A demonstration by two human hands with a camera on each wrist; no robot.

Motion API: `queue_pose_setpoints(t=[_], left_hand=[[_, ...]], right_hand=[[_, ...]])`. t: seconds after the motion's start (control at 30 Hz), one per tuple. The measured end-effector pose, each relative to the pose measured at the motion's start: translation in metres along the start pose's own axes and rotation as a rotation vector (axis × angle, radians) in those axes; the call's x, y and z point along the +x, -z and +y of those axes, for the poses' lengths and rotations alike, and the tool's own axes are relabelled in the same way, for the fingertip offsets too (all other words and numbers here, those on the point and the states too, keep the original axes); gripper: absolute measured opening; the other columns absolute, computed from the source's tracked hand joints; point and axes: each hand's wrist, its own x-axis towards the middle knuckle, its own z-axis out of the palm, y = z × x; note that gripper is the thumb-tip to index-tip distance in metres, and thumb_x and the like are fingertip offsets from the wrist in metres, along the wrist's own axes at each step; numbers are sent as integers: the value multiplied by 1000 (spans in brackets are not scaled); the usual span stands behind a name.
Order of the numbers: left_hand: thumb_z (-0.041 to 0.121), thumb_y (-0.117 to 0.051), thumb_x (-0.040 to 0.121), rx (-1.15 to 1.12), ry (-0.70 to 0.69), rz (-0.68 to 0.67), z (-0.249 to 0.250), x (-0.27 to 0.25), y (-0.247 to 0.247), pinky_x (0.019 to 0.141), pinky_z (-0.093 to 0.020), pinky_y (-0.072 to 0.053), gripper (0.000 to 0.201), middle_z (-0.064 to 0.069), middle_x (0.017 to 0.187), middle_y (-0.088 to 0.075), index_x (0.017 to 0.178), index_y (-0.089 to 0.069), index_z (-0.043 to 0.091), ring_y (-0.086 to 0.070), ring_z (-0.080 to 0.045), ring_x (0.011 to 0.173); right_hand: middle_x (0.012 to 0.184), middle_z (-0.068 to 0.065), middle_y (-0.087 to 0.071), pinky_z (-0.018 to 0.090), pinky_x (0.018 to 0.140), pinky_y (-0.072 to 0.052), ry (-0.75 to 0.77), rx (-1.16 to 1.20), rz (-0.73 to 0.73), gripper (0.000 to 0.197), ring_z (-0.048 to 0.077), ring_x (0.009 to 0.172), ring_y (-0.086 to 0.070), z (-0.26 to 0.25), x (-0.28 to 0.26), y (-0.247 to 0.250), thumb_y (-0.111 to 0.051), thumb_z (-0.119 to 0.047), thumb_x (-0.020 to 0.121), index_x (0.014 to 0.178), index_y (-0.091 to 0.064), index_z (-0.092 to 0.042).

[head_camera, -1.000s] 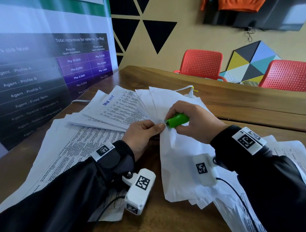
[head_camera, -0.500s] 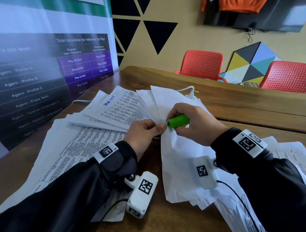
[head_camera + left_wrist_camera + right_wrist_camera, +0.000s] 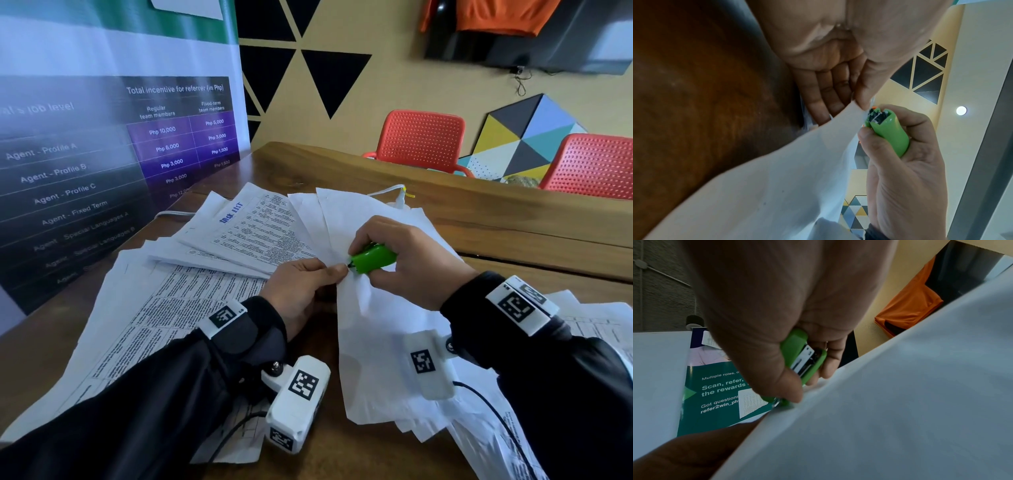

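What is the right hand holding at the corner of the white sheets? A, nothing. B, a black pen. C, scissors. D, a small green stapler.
D: the right hand grips a small green plastic stapler, its mouth at the corner of the white paper sheets pinched by the left hand.

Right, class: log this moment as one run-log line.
left hand: pinches corner of white sheets | right hand: grips green stapler | green stapler: nose at pinched corner

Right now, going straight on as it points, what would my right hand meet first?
Likely the corner of the white paper sheets at the green plastic stapler's mouth, then the left hand.
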Motion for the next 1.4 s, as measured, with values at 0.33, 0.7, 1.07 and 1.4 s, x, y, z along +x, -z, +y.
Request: queue_pose_setpoints(t=[0.33, 0.7, 1.07, 1.4], left_hand=[[3, -68, 90, 38, -11, 29, 1, -1, -2, 61, -37, -61, 10, -15, 79, -75, 82, -74, 3, -70, -26, 63], [3, -69, 89, 71, -81, 47, -2, -1, -4, 72, -43, -59, 21, -28, 92, -72, 99, -67, -16, -68, -33, 77], [3, -66, 91, 71, -9, 27, -5, 1, -1, 87, -54, -56, 15, -22, 99, -74, 101, -74, -3, -69, -33, 84], [5, -66, 92, 137, -173, 86, 17, 10, 14, 63, -33, -59, 16, -19, 87, -68, 93, -65, -11, -64, -28, 78]], right_hand=[[100, -13, -61, 19, 83, -45, -63, -35, -63, 30, 5, 94, -56, -2, 1, 0, -75, -13, 77, 101, -64, -27], [97, -19, -64, 33, 85, -51, -206, 20, -87, 21, 4, 95, -57, -13, -1, 6, -60, -33, 74, 94, -64, -35], [100, -18, -66, 18, 79, -51, -225, 45, -166, 34, 3, 95, -59, -12, -3, 11, -72, -13, 75, 99, -64, -36], [96, -15, -68, 10, 82, -46, -152, 123, -22, 35, -3, 91, -64, -17, -2, 25, -78, -7, 75, 101, -65, -27]])
